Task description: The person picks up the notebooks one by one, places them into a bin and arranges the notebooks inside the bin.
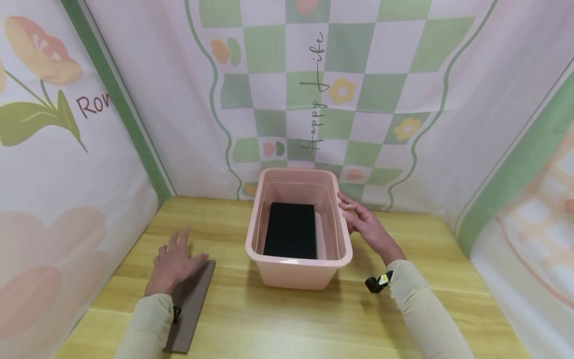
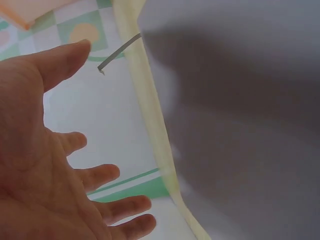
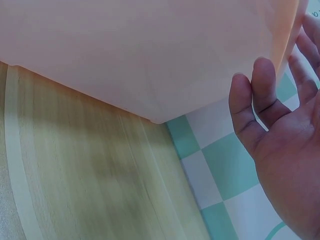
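A pink plastic bin (image 1: 299,273) stands on the table, and a flat black notebook-like rectangle (image 1: 290,230) lies inside it. My right hand (image 1: 368,230) is at the bin's right side, loosely bent fingertips at the rim and the palm away from the wall. At the left, my left hand (image 1: 172,264) spreads its fingers over a brown-grey notebook (image 1: 193,311), holding nothing. The left wrist view shows a gap between that palm and the notebook's cover (image 2: 250,150), with a thin ribbon (image 2: 119,52) sticking out from its edge. The forearm hides part of the notebook.
The wood-grain table (image 1: 269,324) runs under everything. Printed cloth (image 1: 305,89) hangs behind the bin, with more cloth at the left and right. The bin's far end is close to the back cloth.
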Demonstrator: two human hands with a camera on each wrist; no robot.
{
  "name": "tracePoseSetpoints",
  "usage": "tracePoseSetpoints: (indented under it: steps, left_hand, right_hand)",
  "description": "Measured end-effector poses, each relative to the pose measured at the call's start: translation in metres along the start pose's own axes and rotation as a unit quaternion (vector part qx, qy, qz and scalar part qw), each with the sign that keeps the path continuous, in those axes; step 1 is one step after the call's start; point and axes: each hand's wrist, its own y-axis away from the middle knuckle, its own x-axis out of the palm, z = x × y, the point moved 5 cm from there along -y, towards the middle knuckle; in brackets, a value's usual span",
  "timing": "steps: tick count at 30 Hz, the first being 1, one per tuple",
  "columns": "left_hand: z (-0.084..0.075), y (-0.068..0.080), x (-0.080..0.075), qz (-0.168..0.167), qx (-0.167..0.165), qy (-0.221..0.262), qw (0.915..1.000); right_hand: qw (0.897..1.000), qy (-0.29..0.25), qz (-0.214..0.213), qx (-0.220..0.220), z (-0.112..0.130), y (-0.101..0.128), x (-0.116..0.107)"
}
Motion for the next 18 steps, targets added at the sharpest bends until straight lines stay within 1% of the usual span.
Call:
tracePoseSetpoints:
  steps: [2,10,18]
  left_hand:
    - [0.001,0.001,0.003,0.009,-0.002,0.001,1.0]
    - [0.008,0.001,0.008,0.026,-0.007,0.003,0.9996]
    - [0.016,0.007,0.005,0.04,-0.014,0.0,0.9991]
  right_hand:
    - [1.0,0.001,-0.003,0.001,-0.001,0.0,0.0]
    - [1.0,0.004,-0.008,0.005,-0.004,0.001,-0.002]
    - [1.0,0.001,-0.01,0.003,-0.001,0.001,0.0]
